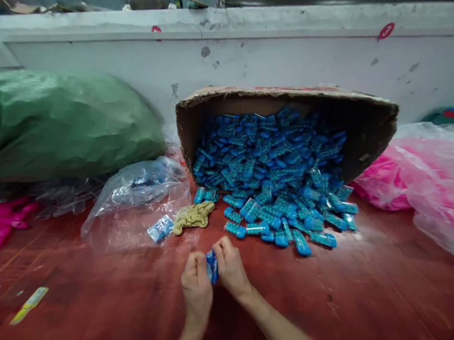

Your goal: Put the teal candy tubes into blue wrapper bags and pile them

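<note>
Many bottles (263, 154) in box (365, 133), packet (211, 267) in hands (195, 285)

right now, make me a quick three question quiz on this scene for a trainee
1. True or false: some blue packets lie on the red table in front of the cardboard box.

2. Pick one. The small item held between the left hand and the right hand is mostly:
A) yellow
B) blue
C) pink

3. Fill in: as the camera sees it, the large green sack lies to the ____ of the cardboard box.

Key: 1. True, they spill out past the box's opening. 2. B. 3. Left.
</note>
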Demonstrator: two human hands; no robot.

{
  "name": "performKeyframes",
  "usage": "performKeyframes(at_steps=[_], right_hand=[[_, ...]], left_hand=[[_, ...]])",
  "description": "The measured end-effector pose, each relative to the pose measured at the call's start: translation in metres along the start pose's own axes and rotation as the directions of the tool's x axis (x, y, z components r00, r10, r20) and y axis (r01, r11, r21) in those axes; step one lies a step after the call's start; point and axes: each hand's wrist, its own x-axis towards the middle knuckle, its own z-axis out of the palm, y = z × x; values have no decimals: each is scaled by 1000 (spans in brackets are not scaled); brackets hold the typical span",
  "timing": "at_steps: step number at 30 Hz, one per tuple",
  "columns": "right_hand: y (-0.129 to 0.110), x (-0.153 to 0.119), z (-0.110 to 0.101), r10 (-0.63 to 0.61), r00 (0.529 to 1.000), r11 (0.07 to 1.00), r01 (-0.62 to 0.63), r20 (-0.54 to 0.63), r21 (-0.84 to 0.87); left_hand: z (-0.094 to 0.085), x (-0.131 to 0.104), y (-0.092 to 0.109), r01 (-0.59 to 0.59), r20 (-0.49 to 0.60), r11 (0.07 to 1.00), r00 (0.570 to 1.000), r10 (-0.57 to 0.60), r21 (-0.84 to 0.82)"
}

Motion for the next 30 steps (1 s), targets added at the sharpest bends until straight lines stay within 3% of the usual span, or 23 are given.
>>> performKeyframes(at_steps=[2, 6, 11, 16, 18, 21, 26, 28, 30], right_hand=[[2, -5, 2, 20, 999, 1000, -20, -40, 12], [-1, -5, 0, -77, 997, 997, 76, 29, 25], [0, 6, 0, 16, 999, 997, -14, -33, 76], [1, -10, 7, 28, 999, 983, -30, 16, 181], [0, -9, 5, -9, 999, 981, 2, 33, 191], [0, 0, 3, -14, 1000, 980, 10, 20, 198], [2, -3, 7, 91, 996, 969, -85, -15, 233], [-3, -9, 5, 60, 997, 988, -53, -46, 144], [-9, -12, 0, -57, 998, 998, 58, -10, 16]], left_hand=[[0, 0, 3, -24, 10, 1000, 1000, 24, 15], [3, -3, 4, -23, 62, 999, 998, 22, 26], [4, -6, 3, -118, 50, 991, 992, 116, 54], [3, 3, 2, 171, -7, 984, 985, -171, -45], [3, 3, 3, 208, 28, 975, 978, -206, -75], [3, -1, 4, 126, 92, 990, 989, -119, -64], [0, -3, 10, 11, 5, 1000, 1000, -11, -25], [1, -1, 9, 4, -3, 1000, 1000, -4, -14], [3, -1, 4, -32, 25, 999, 999, 33, -27]])
